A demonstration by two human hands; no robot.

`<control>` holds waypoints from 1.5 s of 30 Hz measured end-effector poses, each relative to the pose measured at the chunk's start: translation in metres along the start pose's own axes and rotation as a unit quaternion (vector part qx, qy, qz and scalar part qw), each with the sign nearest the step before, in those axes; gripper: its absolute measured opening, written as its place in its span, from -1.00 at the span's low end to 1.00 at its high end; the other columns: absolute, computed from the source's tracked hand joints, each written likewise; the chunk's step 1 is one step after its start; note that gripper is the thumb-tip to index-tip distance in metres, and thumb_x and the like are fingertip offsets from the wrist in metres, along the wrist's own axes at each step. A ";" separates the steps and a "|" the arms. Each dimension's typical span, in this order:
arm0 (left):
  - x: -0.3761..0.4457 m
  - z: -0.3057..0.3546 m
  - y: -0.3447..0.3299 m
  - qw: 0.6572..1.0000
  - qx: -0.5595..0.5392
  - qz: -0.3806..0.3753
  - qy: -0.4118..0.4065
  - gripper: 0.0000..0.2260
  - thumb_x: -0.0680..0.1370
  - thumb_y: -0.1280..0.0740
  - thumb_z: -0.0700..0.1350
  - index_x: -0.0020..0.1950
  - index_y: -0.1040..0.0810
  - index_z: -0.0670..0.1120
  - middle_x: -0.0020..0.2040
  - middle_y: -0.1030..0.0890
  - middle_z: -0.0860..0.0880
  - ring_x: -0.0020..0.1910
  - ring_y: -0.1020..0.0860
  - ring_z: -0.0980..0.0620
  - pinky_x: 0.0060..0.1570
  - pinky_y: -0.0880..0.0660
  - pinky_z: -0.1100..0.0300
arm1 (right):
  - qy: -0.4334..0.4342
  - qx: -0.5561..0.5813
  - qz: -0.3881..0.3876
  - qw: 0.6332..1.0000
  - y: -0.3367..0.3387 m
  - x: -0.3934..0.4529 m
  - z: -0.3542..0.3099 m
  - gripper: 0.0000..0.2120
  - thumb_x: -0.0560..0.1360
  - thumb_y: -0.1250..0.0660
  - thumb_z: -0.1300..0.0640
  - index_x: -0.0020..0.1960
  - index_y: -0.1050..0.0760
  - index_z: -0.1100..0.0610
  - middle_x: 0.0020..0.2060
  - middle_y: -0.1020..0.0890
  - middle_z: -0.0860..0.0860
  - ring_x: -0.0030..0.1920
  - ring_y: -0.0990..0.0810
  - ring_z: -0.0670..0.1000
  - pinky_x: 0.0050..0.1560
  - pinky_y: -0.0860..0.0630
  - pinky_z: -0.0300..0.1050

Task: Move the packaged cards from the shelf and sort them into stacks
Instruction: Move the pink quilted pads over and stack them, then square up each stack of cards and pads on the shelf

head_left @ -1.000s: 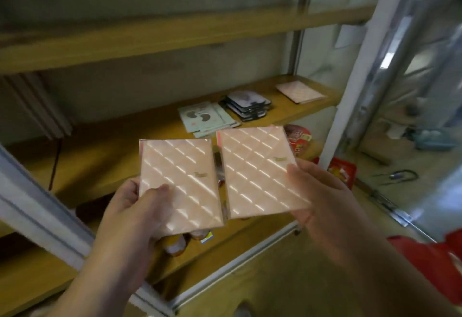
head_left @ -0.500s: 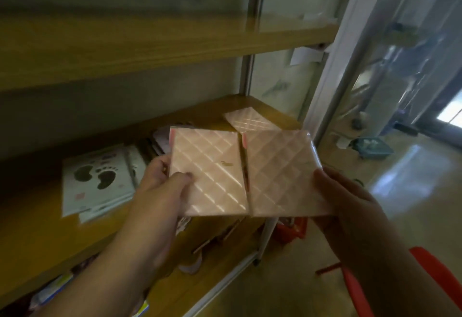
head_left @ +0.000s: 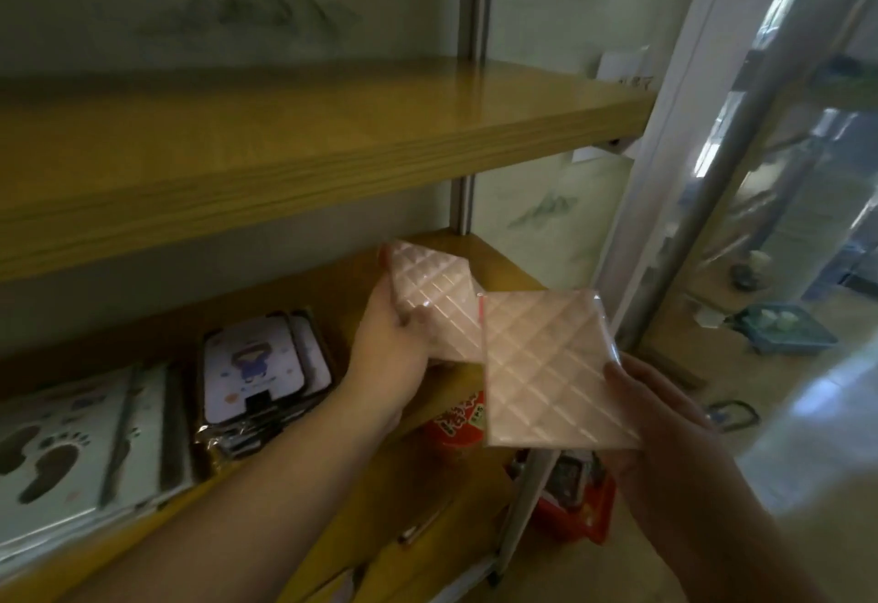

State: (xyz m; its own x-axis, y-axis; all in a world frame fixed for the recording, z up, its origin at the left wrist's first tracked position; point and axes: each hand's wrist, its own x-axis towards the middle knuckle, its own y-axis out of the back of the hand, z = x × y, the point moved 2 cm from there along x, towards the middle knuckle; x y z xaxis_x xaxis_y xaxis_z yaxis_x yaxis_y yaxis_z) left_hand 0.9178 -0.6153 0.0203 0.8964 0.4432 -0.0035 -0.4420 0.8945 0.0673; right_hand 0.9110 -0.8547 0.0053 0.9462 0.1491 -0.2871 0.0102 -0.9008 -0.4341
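Two pink quilted card packs being held at the shelf

The left hand (head_left: 394,346) is pinching one pink pack (head_left: 434,298) over the right end of the middle shelf (head_left: 332,279), while the right hand (head_left: 665,417) is gripping the second pink pack (head_left: 546,365) by its lower right corner, just off the shelf's edge. A cartoon-figure card stack (head_left: 261,365) and footprint cards (head_left: 71,450) are lying further left.

My left arm reached forward and up with its hand (head_left: 396,341) curled in a closed grip, thumb on top, while my right hand (head_left: 665,422) stayed nearer and lower, palm tipped upward, its grip pinched shut with the thumb pressed flat over the fingers beneath.
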 end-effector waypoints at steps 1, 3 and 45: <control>0.008 0.000 -0.008 0.999 0.030 0.009 -0.006 -0.53 0.64 -0.28 -0.19 0.53 -0.32 0.05 0.26 -0.58 0.06 0.20 -0.55 0.07 -0.03 -0.49 0.26 | -0.010 0.001 0.001 1.000 0.002 0.011 -0.004 -0.75 0.37 -0.47 0.10 0.02 -0.71 0.12 0.00 -0.72 0.17 -0.13 -0.75 0.15 -0.28 -0.65 -0.01; 0.025 -0.003 -0.020 0.996 0.088 0.034 -0.004 -0.60 0.65 -0.25 -0.20 0.51 -0.36 -0.06 0.32 -0.56 -0.06 0.28 -0.53 -0.05 0.18 -0.51 0.08 | -0.019 0.003 0.003 1.000 0.006 0.031 -0.013 -0.81 0.34 -0.49 0.12 -0.05 -0.73 0.09 -0.03 -0.74 0.14 -0.13 -0.75 0.14 -0.26 -0.65 -0.02; -0.135 -0.032 0.161 0.838 0.430 0.327 -0.072 -0.69 0.58 -0.31 0.02 0.32 -0.56 0.07 0.29 -0.46 0.21 0.33 -0.35 0.23 0.26 -0.21 0.43 | 0.415 -0.589 -0.327 0.611 -0.164 0.017 0.053 -0.51 0.54 -0.24 -0.13 0.42 -0.39 -0.02 0.28 -0.43 -0.16 0.26 -0.40 -0.15 0.24 -0.28 -0.26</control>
State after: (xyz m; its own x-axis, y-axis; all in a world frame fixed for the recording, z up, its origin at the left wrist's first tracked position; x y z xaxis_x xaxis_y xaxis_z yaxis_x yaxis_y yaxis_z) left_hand 0.7244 -0.5294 0.0001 0.4929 0.7556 0.4313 -0.7093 0.0619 0.7021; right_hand 0.9083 -0.6830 0.0264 0.4475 0.8174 0.3628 0.2371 -0.4996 0.8332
